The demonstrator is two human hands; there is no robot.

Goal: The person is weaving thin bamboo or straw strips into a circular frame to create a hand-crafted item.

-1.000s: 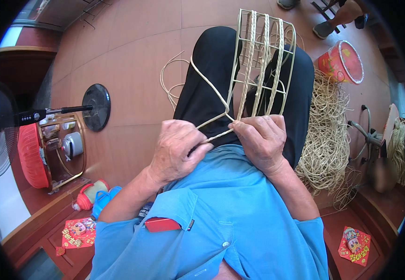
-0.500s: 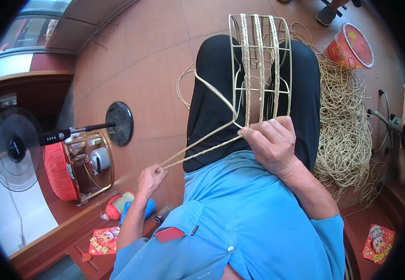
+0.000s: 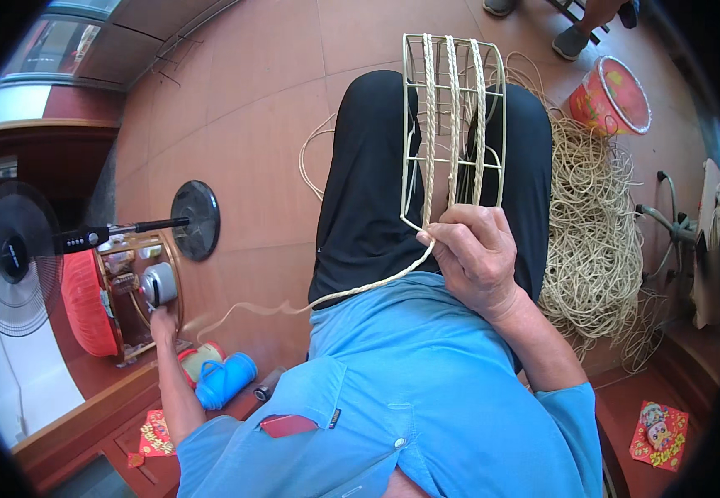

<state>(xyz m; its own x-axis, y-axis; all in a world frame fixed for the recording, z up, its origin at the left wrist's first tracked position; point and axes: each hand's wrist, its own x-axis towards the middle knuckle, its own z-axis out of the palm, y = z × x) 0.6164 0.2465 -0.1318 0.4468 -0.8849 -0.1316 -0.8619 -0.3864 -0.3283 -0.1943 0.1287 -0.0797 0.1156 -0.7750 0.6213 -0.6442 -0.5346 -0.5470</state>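
This looks like a home where handcraft is done: a pedestal fan (image 3: 82, 240) and a metal pot (image 3: 161, 283) stand at left, red festive prints (image 3: 659, 436) show near, and a heap of cord (image 3: 590, 249) covers tiled floor (image 3: 248, 166) at right.

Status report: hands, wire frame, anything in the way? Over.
Right hand pinching cord at wire frame, lower left corner. Left hand far out left, grip unclear. Frame over thighs. Possible snag: slack cord trailing left.
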